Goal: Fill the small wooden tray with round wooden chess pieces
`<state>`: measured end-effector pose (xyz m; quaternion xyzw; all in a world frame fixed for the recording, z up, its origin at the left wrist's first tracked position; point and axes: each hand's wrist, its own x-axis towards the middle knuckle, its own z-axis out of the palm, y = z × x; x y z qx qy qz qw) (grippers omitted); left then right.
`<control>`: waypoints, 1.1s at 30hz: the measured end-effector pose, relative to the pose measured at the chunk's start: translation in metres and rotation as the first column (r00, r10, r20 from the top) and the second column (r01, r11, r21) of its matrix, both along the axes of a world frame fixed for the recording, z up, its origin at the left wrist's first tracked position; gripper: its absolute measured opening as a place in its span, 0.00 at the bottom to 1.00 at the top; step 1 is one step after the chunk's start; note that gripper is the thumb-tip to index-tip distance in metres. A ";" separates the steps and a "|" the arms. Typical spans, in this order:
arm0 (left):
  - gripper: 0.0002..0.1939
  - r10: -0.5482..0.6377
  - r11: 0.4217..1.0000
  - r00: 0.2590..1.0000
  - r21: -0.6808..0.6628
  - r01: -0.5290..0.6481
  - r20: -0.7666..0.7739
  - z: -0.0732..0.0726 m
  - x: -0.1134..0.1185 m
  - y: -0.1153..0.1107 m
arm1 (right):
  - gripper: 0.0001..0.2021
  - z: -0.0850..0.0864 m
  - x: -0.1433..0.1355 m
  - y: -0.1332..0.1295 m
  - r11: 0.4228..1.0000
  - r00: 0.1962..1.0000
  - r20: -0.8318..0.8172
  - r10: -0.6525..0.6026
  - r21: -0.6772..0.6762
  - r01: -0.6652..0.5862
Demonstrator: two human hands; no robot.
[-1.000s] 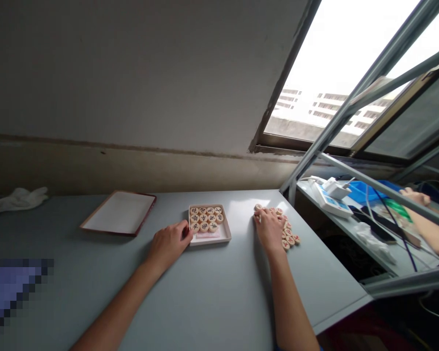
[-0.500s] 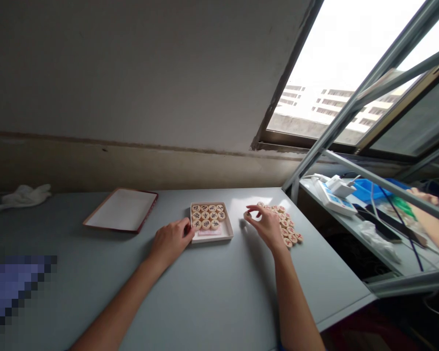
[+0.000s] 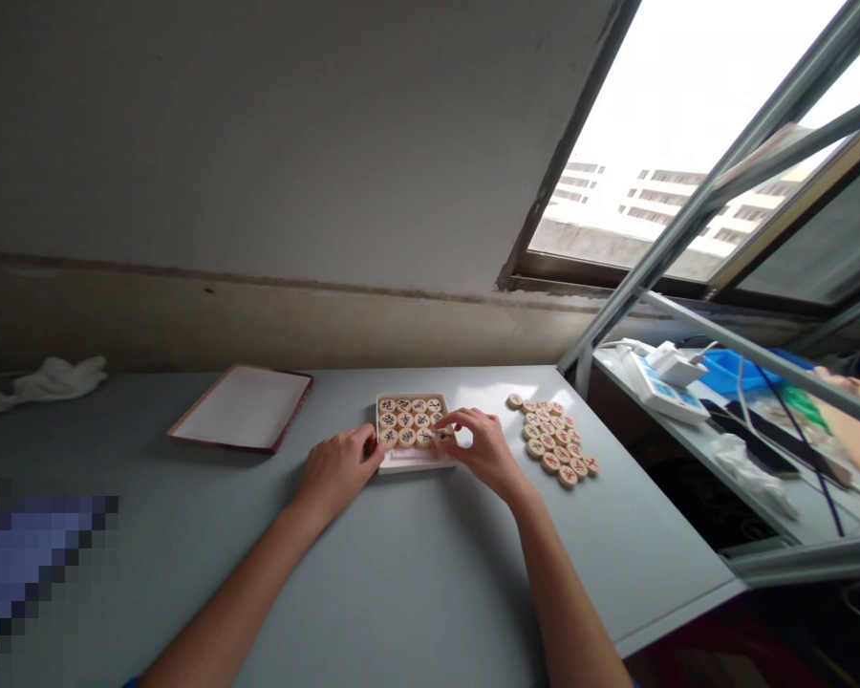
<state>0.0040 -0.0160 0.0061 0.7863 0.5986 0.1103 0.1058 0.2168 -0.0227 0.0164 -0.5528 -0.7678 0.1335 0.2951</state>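
Observation:
A shallow white box (image 3: 414,462) holds rows of round wooden xiangqi pieces (image 3: 403,420) with black characters. At its left front corner, my left hand (image 3: 340,470) pinches the box wall between thumb and fingers. Over the right side of the box, my right hand (image 3: 488,453) has thumb and forefinger closed on one xiangqi piece (image 3: 443,435), at the end of the front row. To the right, a flat cluster of loose xiangqi pieces (image 3: 560,440) lies on the table, most with red characters.
Left of the box lies an open lid (image 3: 240,409), white inside. A white cloth (image 3: 61,379) rests at the far left of the grey table (image 3: 373,592). Beyond a metal frame (image 3: 637,258) stand a power strip (image 3: 660,387), a blue tray (image 3: 731,371) and another person's arm (image 3: 849,411).
My right hand has carried a xiangqi piece leftward from beside the cluster into the box. My left hand stays at the box corner. The view has shifted slightly.

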 end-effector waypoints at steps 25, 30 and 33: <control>0.13 0.017 0.998 1.000 -0.057 -0.017 0.002 0.003 0.001 0.000 | 0.21 -0.024 0.050 0.007 0.788 0.643 0.466 -0.608 0.259 0.558; 0.13 0.000 0.999 1.000 -0.035 0.001 0.010 0.005 0.000 -0.001 | 0.18 -0.032 0.054 0.009 0.826 0.692 0.456 -0.559 0.232 0.514; 0.13 0.006 0.999 1.000 -0.048 -0.005 0.011 0.006 0.000 -0.002 | 0.12 -0.026 0.048 0.008 0.851 0.742 0.417 -0.525 0.268 0.451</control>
